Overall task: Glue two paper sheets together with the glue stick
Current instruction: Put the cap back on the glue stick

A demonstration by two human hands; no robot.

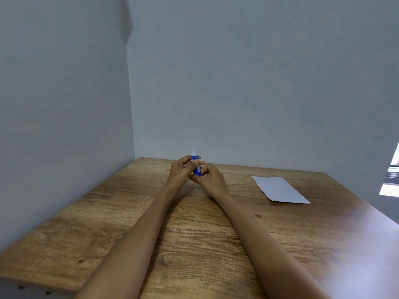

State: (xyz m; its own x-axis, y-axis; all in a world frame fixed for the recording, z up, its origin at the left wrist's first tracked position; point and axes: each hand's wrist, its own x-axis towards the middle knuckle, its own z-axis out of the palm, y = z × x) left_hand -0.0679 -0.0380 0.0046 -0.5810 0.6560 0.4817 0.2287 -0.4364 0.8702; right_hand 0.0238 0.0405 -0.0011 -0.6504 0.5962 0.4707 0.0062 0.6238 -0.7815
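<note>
A plain indoor room corner, maybe a home or office: a wood-grain table point(194, 234) pushed against bare grey walls point(237, 83), window edge point(391, 180) at right

Walls close the wooden table point(194, 244) at left and rear, barring passage there. Both forearms lie along its middle, hands meeting near the far edge. A paper sheet point(280, 189) (lying flat) occupies the right rear; bare wood surrounds it.
</note>
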